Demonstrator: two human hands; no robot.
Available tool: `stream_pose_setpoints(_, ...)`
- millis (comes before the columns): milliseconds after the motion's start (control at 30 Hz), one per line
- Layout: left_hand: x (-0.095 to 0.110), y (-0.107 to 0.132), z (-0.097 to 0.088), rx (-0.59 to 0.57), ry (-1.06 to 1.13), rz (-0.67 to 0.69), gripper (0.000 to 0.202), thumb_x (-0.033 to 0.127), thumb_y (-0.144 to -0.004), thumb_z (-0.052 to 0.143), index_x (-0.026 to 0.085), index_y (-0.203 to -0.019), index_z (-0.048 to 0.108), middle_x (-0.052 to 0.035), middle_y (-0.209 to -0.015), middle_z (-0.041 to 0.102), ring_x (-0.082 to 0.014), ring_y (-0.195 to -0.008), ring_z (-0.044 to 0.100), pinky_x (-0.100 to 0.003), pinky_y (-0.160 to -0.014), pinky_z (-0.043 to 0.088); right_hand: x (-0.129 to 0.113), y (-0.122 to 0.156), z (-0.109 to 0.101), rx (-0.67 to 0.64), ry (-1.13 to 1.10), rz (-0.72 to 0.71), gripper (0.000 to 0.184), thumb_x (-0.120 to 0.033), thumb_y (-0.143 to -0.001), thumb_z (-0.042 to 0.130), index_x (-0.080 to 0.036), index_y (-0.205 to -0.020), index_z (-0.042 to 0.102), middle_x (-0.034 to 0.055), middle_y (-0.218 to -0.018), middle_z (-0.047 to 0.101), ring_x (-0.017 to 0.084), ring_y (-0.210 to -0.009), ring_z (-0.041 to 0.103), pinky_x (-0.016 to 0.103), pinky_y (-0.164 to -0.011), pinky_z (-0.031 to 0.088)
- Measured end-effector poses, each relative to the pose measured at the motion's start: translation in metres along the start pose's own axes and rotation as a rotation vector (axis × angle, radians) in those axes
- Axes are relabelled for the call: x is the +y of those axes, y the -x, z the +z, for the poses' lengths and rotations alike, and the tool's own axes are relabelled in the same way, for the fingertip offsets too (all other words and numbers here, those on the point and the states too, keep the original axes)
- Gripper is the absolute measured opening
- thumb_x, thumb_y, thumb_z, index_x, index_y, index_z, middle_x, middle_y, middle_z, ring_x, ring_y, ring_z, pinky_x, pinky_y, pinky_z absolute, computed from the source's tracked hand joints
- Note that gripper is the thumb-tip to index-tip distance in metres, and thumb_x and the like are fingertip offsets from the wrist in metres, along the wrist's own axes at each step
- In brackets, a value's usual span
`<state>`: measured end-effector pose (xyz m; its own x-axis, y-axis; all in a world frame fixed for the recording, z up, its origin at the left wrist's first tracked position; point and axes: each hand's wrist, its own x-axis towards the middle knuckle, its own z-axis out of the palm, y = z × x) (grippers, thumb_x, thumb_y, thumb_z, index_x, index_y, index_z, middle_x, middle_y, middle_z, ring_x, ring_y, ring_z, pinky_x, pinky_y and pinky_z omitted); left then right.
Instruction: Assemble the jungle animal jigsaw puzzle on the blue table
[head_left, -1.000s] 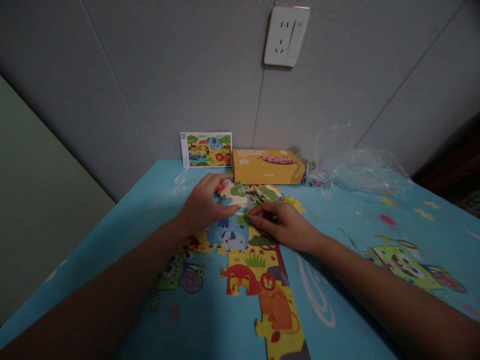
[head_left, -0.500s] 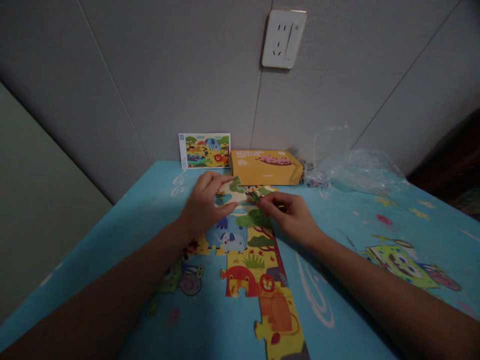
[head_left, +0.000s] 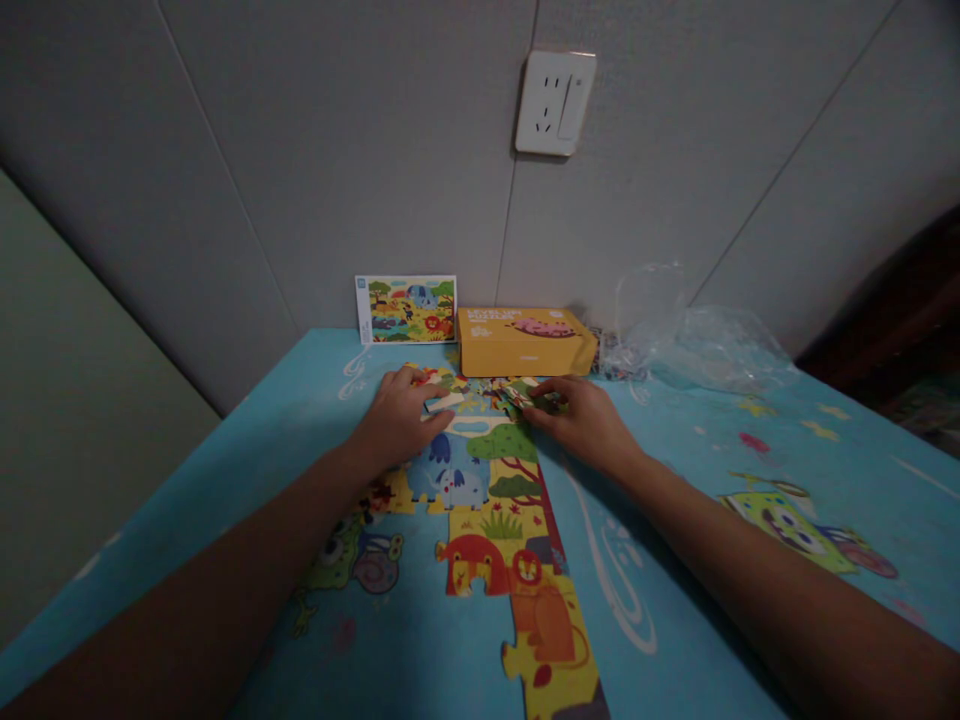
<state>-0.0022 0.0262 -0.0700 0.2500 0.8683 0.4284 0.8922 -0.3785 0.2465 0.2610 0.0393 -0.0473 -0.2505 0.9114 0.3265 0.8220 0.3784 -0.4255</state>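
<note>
A partly joined animal jigsaw (head_left: 495,500) runs down the middle of the blue cartoon table cover (head_left: 712,560), with an elephant, lions and a green tree on it. My left hand (head_left: 397,425) rests at the puzzle's far left end, fingers curled on a pale puzzle piece (head_left: 442,402). My right hand (head_left: 585,420) lies at the far right end, its fingertips pinching among several loose pieces (head_left: 525,392) below the box. The two hands are a short way apart, with the joined top edge between them.
A yellow puzzle box (head_left: 525,342) stands against the grey wall, with a picture card (head_left: 406,309) leaning to its left. Crumpled clear plastic bags (head_left: 690,335) lie to the right. A white wall socket (head_left: 555,103) is above. The table edge falls away on the left.
The pale piece that my left hand held has gone down onto the puzzle's top. My right hand moved up and right from the tree piece to the loose pieces. The camera tilted slightly.
</note>
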Motion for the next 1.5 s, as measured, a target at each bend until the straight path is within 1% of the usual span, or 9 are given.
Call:
stream_pose_setpoints(233,0.013,0.002,-0.007,0.034,0.171,0.195,0.056,0.030,-0.087,0.064,0.020,-0.140,0.051,-0.0100,-0.123,0.064,-0.0282,-0.118,0.050,-0.052,-0.107,0.040,-0.002,0.000,0.002,0.009,-0.222,0.080,0.033,-0.028,-0.067,0.069,-0.016,-0.098,0.063,0.0097,-0.087,0.069,0.022,-0.073,0.061,0.035,-0.065,0.047)
stream_pose_setpoints(333,0.021,0.006,-0.009,-0.045,0.259,0.334,0.070,0.030,-0.088,0.063,0.024,-0.152,0.033,-0.0109,-0.136,0.058,-0.0293,-0.131,0.043,-0.052,-0.110,0.039,-0.009,0.005,0.002,0.040,-0.341,-0.075,0.039,-0.028,-0.068,0.068,-0.019,-0.104,0.058,0.0097,-0.098,0.067,0.022,-0.081,0.062,0.035,-0.069,0.049)
stream_pose_setpoints(467,0.026,0.009,-0.008,-0.075,0.270,0.444,0.055,0.031,-0.088,0.063,0.024,-0.141,0.051,-0.0151,-0.153,0.038,-0.0321,-0.141,0.037,-0.051,-0.112,0.038,-0.019,0.013,0.000,0.010,-0.357,-0.380,0.039,-0.027,-0.075,0.066,-0.023,-0.113,0.056,0.0100,-0.114,0.063,0.025,-0.101,0.060,0.040,-0.083,0.050)
stream_pose_setpoints(567,0.027,0.008,-0.010,-0.019,0.218,0.332,0.053,0.033,-0.089,0.062,0.022,-0.140,0.052,-0.0159,-0.152,0.039,-0.0329,-0.141,0.037,-0.052,-0.113,0.037,-0.015,0.011,0.000,0.093,-0.275,-0.397,0.033,-0.028,-0.078,0.066,-0.023,-0.110,0.059,0.0106,-0.115,0.063,0.028,-0.110,0.057,0.046,-0.094,0.047)
stream_pose_setpoints(700,0.026,0.005,-0.013,0.058,0.153,0.091,0.061,0.040,-0.089,0.059,0.018,-0.145,0.045,-0.0172,-0.155,0.035,-0.0325,-0.144,0.032,-0.050,-0.114,0.035,0.002,0.003,0.004,0.187,-0.049,-0.176,0.032,-0.036,-0.078,0.068,-0.017,-0.104,0.067,0.0167,-0.111,0.064,0.032,-0.109,0.058,0.049,-0.095,0.046)
stream_pose_setpoints(867,0.019,0.005,-0.005,-0.138,-0.030,-0.082,0.065,0.060,-0.087,0.055,0.023,-0.141,0.052,-0.0144,-0.147,0.048,-0.0437,-0.146,0.020,-0.062,-0.113,0.026,0.009,0.000,0.007,0.037,0.113,-0.011,0.031,-0.040,-0.083,0.064,-0.017,-0.101,0.073,0.0152,-0.102,0.070,0.029,-0.098,0.063,0.043,-0.089,0.048)
stream_pose_setpoints(1033,0.013,0.007,0.001,-0.180,-0.065,-0.091,0.062,0.068,-0.086,0.050,0.034,-0.137,0.055,-0.0113,-0.152,0.042,-0.0475,-0.145,0.019,-0.066,-0.110,0.025,0.006,0.000,0.005,-0.006,0.104,-0.023,0.032,-0.041,-0.083,0.063,-0.016,-0.099,0.073,0.0154,-0.099,0.072,0.028,-0.093,0.065,0.042,-0.085,0.047)
stream_pose_setpoints(1367,0.017,0.009,-0.003,-0.188,0.011,-0.012,0.064,0.060,-0.085,0.058,0.030,-0.141,0.051,-0.0084,-0.145,0.053,-0.0454,-0.143,0.024,-0.067,-0.108,0.025,0.001,0.001,0.002,0.029,0.093,0.002,0.031,-0.042,-0.081,0.064,-0.014,-0.092,0.073,0.0144,-0.092,0.073,0.027,-0.080,0.064,0.039,-0.074,0.046)
stream_pose_setpoints(1500,0.018,0.006,-0.003,-0.082,0.081,-0.023,0.055,0.050,-0.087,0.058,0.025,-0.136,0.056,-0.0070,-0.136,0.061,-0.0386,-0.135,0.037,-0.059,-0.108,0.031,-0.001,0.001,0.000,0.012,0.087,0.013,0.033,-0.043,-0.081,0.063,-0.014,-0.092,0.074,0.0143,-0.090,0.074,0.028,-0.080,0.065,0.040,-0.073,0.046)
